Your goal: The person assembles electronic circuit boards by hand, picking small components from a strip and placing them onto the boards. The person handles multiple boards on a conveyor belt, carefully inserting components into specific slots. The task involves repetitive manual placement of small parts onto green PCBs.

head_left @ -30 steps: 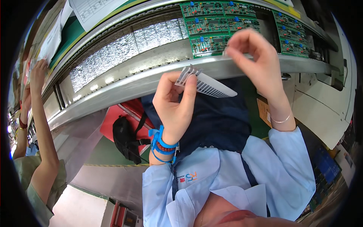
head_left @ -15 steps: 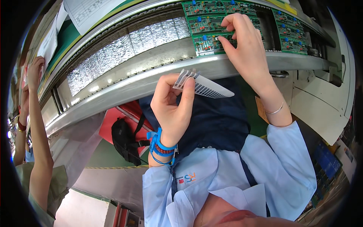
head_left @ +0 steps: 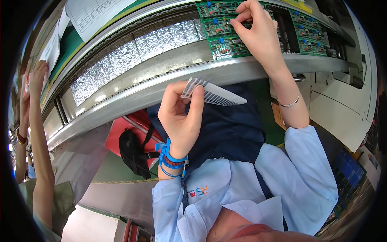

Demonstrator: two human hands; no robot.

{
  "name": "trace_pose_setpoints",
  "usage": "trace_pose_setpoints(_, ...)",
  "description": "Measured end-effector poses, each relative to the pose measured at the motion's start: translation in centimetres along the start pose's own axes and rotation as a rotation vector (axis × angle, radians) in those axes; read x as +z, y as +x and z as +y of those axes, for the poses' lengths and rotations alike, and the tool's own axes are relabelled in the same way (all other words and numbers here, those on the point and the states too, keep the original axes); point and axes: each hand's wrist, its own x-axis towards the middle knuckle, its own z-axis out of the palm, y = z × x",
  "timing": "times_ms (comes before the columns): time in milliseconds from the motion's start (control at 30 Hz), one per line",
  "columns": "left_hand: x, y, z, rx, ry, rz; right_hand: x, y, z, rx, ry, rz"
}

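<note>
The upper part of the view is crossed by a conveyor line [head_left: 173, 55], whose near side is edged by a smooth grey metal rail [head_left: 149, 88], bent into a curve by the lens. Crinkled silvery sheeting [head_left: 137, 50] is spread along its left stretch; farther right, two groups of green circuit boards [head_left: 225, 45], studded with blue, red and dark parts, are separated by a dark gap.

Over the left-hand group the right hand [head_left: 260, 38] is held, its thumb and fingertips set close together; whether anything small is pinched there cannot be told. By the left hand [head_left: 180, 117] a white sheet with dark stripes [head_left: 221, 95] is gripped between thumb and fingers, on the near side of the rail. A blue wrist strap [head_left: 167, 155] is worn on the left wrist, a silvery bangle [head_left: 289, 103] on the right.

Beyond the line, at the upper left, printed paper [head_left: 96, 16] is laid over a green surface [head_left: 73, 40]. Below the rail, a black bag [head_left: 133, 155] is seen against a red one [head_left: 117, 135], with green floor [head_left: 107, 167] beneath. The right side is occupied by a white cabinet [head_left: 338, 113]; at the far left, a co-worker's hand [head_left: 38, 76] is raised beside paper.
</note>
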Motion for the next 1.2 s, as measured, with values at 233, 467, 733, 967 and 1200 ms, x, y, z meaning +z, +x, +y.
trace_pose_setpoints(233, 0.1, 0.0, 0.0, 0.004, 0.016, 0.005, -0.2, 1.0, 1.3, -0.110, -0.052, 0.136)
trace_pose_setpoints(467, 0.3, -0.1, 0.3, -0.007, 0.026, 0.002, 1.1, 3.3, 3.2, 0.028, 0.012, 0.102)
trace_pose_setpoints(733, 0.7, -0.3, 0.3, 0.012, 0.032, -0.011, 0.9, 3.4, 2.4, 0.054, -0.205, 0.103)
trace_pose_setpoints(967, 2.2, -0.7, 0.8, 0.008, 0.031, -0.044, -0.1, 4.0, 3.9, 0.059, -0.175, 0.107)
trace_pose_setpoints(1200, 3.6, 0.1, 0.0, -0.186, -0.016, -0.152, -5.3, -0.2, 7.9, -0.044, 0.110, 0.224)
